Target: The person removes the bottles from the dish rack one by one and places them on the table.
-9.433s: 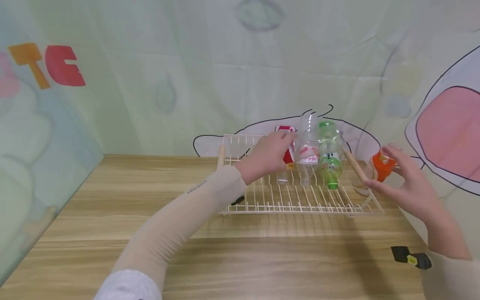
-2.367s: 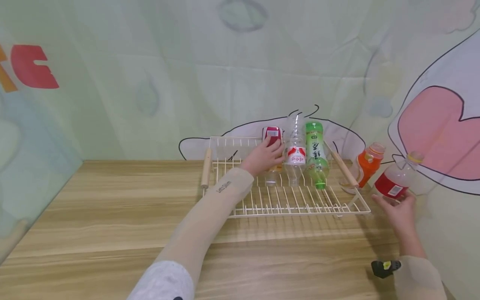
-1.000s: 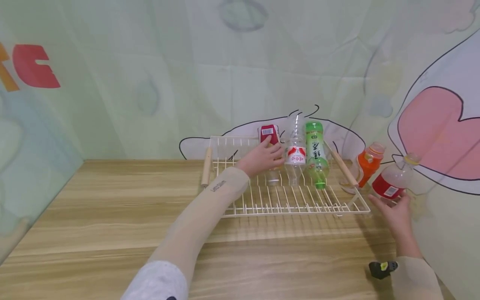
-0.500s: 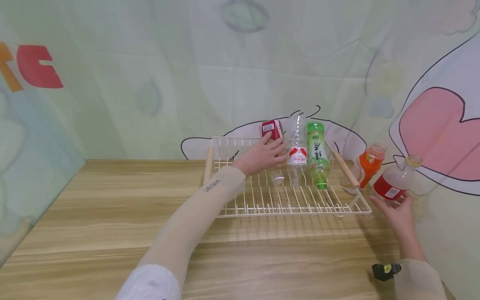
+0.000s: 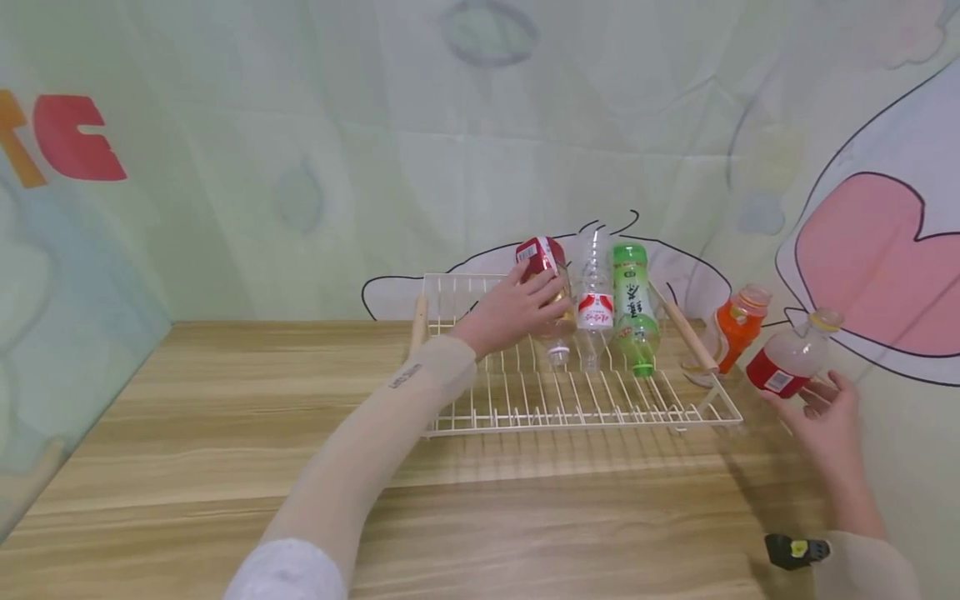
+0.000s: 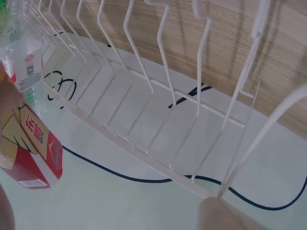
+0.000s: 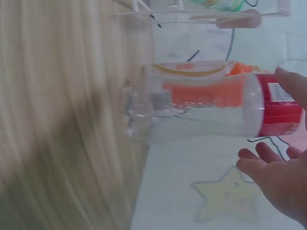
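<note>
In the head view my left hand (image 5: pixel 510 315) grips a clear plastic bottle with a red and yellow label (image 5: pixel 546 257), upside down and tilted over the white wire dish rack (image 5: pixel 540 427). The same bottle (image 6: pixel 36 143) hangs at the left edge of the left wrist view. My right hand (image 5: pixel 831 425) is beside a red-labelled clear bottle (image 5: pixel 783 367) standing upright on the table at the right. In the right wrist view its fingers (image 7: pixel 268 165) are spread away from that bottle, the thumb close to the label; whether the thumb touches cannot be told.
Leaning upside down in the rack are a clear bottle with a red-and-white label (image 5: pixel 595 310) and a green tea bottle (image 5: pixel 633 304). An orange-labelled bottle (image 5: pixel 738 329) stands right of the rack's wooden handle (image 5: pixel 688 333). A printed cloth (image 5: pixel 337 208) hangs behind.
Over the last second the left hand's bottle has tilted, its base swinging to the left and its neck to the right. My right hand's fingers have come off the red-labelled bottle, moving right.
</note>
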Demonstrator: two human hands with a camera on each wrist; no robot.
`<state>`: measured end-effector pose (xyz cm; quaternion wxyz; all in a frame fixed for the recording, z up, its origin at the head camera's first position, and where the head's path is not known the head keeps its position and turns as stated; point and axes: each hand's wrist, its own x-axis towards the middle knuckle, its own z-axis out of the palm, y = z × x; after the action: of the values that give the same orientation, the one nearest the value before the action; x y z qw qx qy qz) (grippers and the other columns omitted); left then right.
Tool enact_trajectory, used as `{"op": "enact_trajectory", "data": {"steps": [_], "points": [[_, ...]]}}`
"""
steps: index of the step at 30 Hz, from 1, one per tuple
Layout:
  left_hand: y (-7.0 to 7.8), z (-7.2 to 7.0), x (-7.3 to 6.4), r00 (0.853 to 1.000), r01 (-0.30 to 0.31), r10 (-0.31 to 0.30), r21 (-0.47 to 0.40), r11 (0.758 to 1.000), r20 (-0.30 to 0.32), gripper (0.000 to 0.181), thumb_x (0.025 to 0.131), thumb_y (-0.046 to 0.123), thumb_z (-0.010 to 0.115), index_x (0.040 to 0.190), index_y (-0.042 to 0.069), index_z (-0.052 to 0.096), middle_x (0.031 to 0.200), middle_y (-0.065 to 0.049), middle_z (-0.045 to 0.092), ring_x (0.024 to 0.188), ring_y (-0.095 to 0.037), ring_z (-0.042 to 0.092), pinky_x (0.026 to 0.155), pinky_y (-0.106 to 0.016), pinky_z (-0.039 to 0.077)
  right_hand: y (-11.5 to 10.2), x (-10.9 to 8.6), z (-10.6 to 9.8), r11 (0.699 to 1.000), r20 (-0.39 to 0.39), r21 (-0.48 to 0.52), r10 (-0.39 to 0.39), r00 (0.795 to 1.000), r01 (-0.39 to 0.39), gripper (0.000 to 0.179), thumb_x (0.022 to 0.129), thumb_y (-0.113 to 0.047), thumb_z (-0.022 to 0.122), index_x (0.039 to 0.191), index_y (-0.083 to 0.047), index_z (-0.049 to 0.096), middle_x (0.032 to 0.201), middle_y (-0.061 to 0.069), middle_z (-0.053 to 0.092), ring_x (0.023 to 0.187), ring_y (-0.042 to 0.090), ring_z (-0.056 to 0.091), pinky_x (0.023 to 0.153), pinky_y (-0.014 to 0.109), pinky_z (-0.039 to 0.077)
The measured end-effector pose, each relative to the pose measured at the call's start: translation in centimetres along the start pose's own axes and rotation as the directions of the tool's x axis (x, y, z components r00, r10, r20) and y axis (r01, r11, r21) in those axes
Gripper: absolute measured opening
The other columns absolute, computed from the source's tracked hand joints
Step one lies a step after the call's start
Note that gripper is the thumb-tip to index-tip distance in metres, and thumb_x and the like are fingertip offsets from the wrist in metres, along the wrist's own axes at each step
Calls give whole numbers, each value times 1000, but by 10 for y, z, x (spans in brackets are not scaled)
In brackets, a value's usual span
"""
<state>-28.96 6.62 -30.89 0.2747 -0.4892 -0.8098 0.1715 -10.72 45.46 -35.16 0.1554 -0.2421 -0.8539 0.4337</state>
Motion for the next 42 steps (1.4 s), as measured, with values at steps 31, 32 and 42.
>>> {"op": "enact_trajectory", "data": {"steps": [31, 32, 42], "points": [[23, -31, 1, 983, -44, 20, -130, 990, -181, 54, 83, 38, 68, 132, 26, 48, 133, -4, 54, 124, -22, 45, 104, -46, 33, -86, -46, -14, 963, -232, -19, -264, 936, 267, 82, 89, -16, 66, 152, -21, 13, 154, 10, 28, 145, 13, 20, 117, 24, 15], [24, -32, 1, 982, -47, 21, -132, 990, -187, 54, 83, 39, 68, 132, 26, 49, 132, -4, 54, 123, -23, 45, 104, -46, 33, -88, -46, -12, 956, -221, -20, -290, 931, 293, 82, 89, -14, 66, 152, -20, 14, 153, 11, 29, 145, 13, 22, 117, 25, 16], [41, -49, 7, 991, -46, 26, -153, 987, -128, 60, 81, 41, 70, 135, 27, 47, 128, -2, 54, 122, -22, 46, 105, -46, 32, -102, -49, 16, 855, -74, -90, -516, 853, 510, 81, 87, -14, 70, 150, -12, 20, 146, 22, 37, 140, 35, 32, 114, 39, 26]]}}
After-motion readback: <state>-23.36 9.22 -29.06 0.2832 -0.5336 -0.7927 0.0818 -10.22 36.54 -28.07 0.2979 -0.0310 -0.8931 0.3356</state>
